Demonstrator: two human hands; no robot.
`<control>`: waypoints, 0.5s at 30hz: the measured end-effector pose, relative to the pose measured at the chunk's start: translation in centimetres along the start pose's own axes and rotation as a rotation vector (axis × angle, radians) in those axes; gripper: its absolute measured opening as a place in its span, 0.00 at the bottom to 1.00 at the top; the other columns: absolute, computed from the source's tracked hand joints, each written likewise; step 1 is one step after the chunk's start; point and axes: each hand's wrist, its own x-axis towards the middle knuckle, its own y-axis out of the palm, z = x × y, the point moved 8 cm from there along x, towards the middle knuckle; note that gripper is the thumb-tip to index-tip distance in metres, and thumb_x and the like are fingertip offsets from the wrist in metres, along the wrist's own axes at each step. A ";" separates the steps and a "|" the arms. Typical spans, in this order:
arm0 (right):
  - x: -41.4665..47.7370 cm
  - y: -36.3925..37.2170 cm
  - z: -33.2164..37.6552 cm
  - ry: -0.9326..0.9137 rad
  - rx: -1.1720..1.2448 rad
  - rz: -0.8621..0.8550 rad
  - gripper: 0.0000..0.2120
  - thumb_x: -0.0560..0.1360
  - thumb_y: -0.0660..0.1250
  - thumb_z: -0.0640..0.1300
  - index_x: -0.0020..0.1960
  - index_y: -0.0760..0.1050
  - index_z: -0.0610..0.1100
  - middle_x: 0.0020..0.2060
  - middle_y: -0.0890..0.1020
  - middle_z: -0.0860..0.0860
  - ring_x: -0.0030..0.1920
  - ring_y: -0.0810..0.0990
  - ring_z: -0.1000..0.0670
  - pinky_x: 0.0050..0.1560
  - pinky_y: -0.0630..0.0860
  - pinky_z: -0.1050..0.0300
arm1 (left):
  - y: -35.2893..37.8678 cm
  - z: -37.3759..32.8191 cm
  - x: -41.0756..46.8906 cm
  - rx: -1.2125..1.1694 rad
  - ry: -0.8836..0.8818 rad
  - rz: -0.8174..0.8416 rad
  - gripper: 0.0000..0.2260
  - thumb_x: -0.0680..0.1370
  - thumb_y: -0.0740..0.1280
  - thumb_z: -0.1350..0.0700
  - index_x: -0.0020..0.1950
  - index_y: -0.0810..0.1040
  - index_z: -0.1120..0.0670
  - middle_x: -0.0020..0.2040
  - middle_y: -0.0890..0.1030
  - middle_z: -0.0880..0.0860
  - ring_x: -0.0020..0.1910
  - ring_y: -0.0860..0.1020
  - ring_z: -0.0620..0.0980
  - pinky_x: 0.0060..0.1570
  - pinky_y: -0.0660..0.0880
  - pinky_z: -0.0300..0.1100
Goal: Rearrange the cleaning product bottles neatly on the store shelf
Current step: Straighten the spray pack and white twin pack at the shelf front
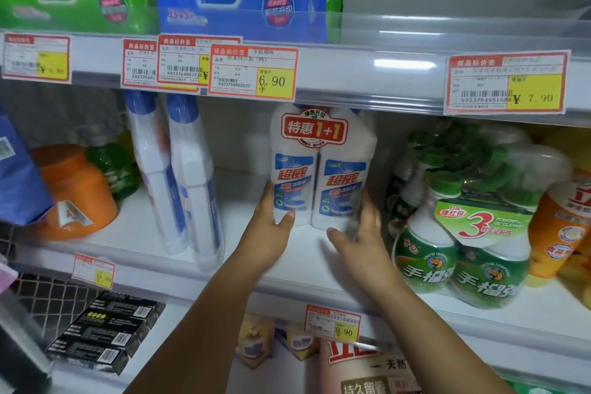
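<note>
Twin-pack: two white plastic toilet-cleaner bottles with blue labels, wrapped together under one red "1+1" sticker, are standing upright mid-way along the white store shelf.
Left hand: its fingers are cupping the pack's lower left side, thumb lying across the front.
Right hand: its fingers are pressing the pack's lower right side.
Neighbours: two tall white bottles with blue caps are leaning at left; two green spray bottles are sitting at right.

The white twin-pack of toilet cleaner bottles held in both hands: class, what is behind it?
Behind the white twin-pack of toilet cleaner bottles, only bare pale shelf back wall shows at either side. The pack itself covers whatever stands directly behind it.
</note>
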 end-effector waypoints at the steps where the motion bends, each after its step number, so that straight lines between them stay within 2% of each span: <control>1: 0.1 0.1 0.0 0.002 -0.005 0.012 0.40 0.75 0.66 0.40 0.78 0.45 0.51 0.76 0.51 0.55 0.75 0.55 0.54 0.74 0.54 0.56 | 0.0 0.1 0.1 -0.003 -0.007 0.007 0.28 0.80 0.59 0.53 0.75 0.48 0.39 0.75 0.60 0.42 0.72 0.62 0.47 0.63 0.60 0.40; 4: 0.3 0.1 0.0 0.005 -0.022 0.028 0.40 0.76 0.66 0.40 0.78 0.45 0.51 0.76 0.51 0.56 0.75 0.55 0.55 0.72 0.53 0.60 | 0.0 0.5 0.5 0.001 -0.033 0.023 0.29 0.80 0.59 0.53 0.75 0.47 0.39 0.76 0.57 0.42 0.73 0.60 0.48 0.68 0.60 0.44; 9: 0.3 0.2 0.0 0.002 -0.032 0.040 0.39 0.76 0.65 0.39 0.78 0.45 0.50 0.76 0.50 0.56 0.72 0.54 0.58 0.67 0.51 0.66 | 0.0 0.9 1.0 -0.018 -0.059 0.018 0.30 0.80 0.59 0.53 0.75 0.45 0.39 0.76 0.56 0.43 0.74 0.59 0.49 0.69 0.59 0.48; 12: 0.3 0.2 -0.2 0.002 -0.016 0.041 0.39 0.76 0.65 0.39 0.78 0.45 0.51 0.76 0.50 0.57 0.75 0.54 0.56 0.70 0.52 0.64 | -0.1 0.9 1.0 -0.036 -0.066 0.012 0.29 0.80 0.59 0.53 0.75 0.47 0.39 0.76 0.58 0.43 0.73 0.60 0.49 0.68 0.60 0.46; 15: 0.1 0.2 -0.4 0.002 0.029 0.038 0.39 0.76 0.66 0.40 0.78 0.46 0.53 0.76 0.53 0.57 0.74 0.57 0.55 0.73 0.55 0.57 | -0.7 0.7 0.5 -0.047 -0.062 -0.015 0.26 0.80 0.59 0.55 0.75 0.53 0.40 0.73 0.64 0.44 0.71 0.64 0.49 0.63 0.62 0.41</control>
